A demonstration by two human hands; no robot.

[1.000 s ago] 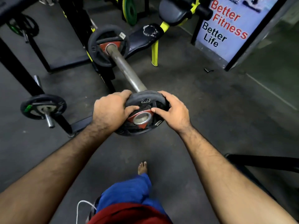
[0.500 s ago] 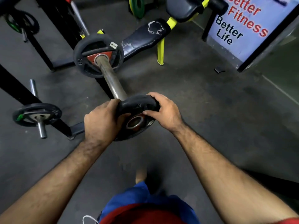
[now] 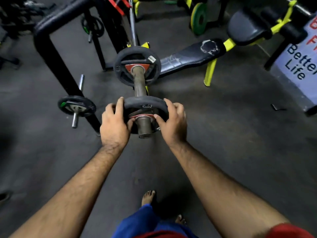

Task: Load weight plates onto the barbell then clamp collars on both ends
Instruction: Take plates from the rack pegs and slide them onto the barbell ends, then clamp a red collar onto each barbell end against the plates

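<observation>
- Left hand (image 3: 115, 123) curled round the left rim of the small plate (image 3: 145, 104), fingers over the top edge, thumb tucked toward the hub.
- Right hand (image 3: 173, 121) mirrors it on the right rim, thumb near the red centre; both closed on the plate, nothing else held.
- Plate marked 2.5, already threaded on the sleeve (image 3: 143, 127) w/ the sleeve end poking out toward the person.
- Judged: light for a plate, rigid, rubbery rim so decent grip. Best held at opposite rim edges & kept square to the sleeve, else the hub binds.
- Further up the barbell (image 3: 139, 83) sits a bigger plate (image 3: 137, 66); gap between the two.
- No collar seen on this end; far end out of view.
- Beyond: torn bench pad (image 3: 190, 54), plate peg (image 3: 76, 107) at left, dark floor (image 3: 240, 134), bare feet below.
</observation>
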